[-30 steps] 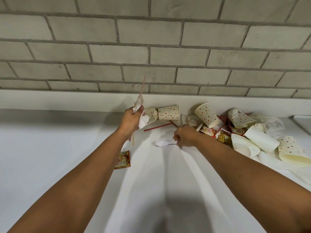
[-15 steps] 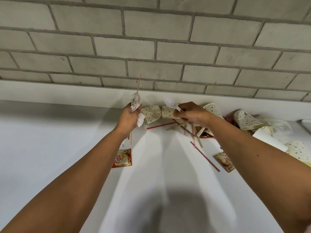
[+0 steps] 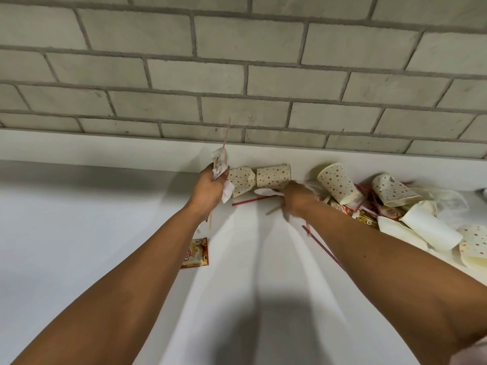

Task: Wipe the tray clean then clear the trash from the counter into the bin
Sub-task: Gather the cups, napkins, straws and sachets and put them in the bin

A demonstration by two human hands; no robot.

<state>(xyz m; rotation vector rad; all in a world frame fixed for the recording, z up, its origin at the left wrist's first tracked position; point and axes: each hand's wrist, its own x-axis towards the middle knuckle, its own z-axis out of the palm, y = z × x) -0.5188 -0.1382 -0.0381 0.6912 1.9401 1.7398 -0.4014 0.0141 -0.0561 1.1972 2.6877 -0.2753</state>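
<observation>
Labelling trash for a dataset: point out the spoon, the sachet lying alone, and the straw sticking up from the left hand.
Spoon [image 3: 265,192]: head view, its bowl.
Sachet [image 3: 195,252]: head view, middle of its face.
Straw [image 3: 227,133]: head view, upper shaft.

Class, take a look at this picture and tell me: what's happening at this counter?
A person is gathering trash off the white counter. The left hand grips crumpled wrappers and a red straw. The right hand holds a white plastic spoon beside the litter along the wall. Polka-dot paper cups and straws lie there; a creamer sachet lies apart, nearer the person. No bin is in view.
</observation>
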